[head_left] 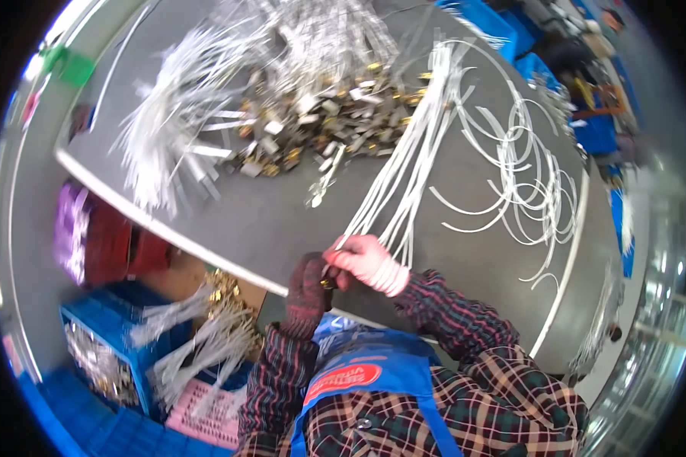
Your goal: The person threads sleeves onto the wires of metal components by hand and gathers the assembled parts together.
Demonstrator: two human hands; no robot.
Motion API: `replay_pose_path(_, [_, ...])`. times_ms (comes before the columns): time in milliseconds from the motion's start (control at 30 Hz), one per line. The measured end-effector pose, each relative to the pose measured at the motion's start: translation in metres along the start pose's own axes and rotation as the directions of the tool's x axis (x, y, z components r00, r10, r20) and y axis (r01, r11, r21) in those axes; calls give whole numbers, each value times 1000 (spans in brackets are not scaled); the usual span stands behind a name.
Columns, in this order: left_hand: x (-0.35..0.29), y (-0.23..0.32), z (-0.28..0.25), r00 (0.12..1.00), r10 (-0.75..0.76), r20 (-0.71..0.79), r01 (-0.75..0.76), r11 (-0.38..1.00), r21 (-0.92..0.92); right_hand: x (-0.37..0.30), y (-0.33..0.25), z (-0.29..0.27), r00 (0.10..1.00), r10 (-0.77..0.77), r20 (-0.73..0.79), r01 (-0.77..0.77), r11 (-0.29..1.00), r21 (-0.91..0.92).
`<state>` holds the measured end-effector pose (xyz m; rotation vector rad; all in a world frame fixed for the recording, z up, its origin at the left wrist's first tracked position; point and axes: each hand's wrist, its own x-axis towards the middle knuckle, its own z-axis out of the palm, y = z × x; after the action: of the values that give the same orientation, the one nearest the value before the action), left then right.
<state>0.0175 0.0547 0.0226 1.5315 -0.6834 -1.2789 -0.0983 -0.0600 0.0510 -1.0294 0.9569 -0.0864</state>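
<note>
My left hand (305, 293), in a dark knitted glove, is closed at the table's front edge. A small brass-coloured part (326, 283) shows at its fingertips; its exact kind is too small to tell. My right hand (369, 265), in a pale glove with reddish fingertips, meets the left and pinches the near end of a thin white strand. Just beyond it, a bundle of long white strands (411, 164) runs away up the table. Farther off lies a heap of small brass and white metal parts (324, 118) with clear strands attached.
Loose curled white strands (522, 179) lie on the right of the grey table (270, 217). One small part with a clear wrapping (326, 179) lies apart from the heap. At lower left stand a blue crate (114, 305) and a pink basket (202, 411). Blue bins (495, 30) stand at far right.
</note>
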Motion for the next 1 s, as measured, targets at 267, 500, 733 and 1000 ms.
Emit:
replay_pose_path(267, [29, 40, 37, 998, -68, 0, 68, 995, -73, 4, 16, -136, 893, -187, -410, 229, 972, 56])
replay_pose_path(500, [46, 25, 51, 989, 149, 14, -146, 937, 317, -15, 55, -377, 299, -563, -771, -417, 649, -636])
replay_pose_path(733, [49, 36, 55, 978, 198, -71, -139, 859, 493, -18, 16, -422, 229, -144, -963, -839, 473, -270])
replay_pose_path(1000, [49, 20, 58, 978, 207, 39, -183, 741, 646, -47, 14, -374, 663, 3, -749, -586, 625, -516])
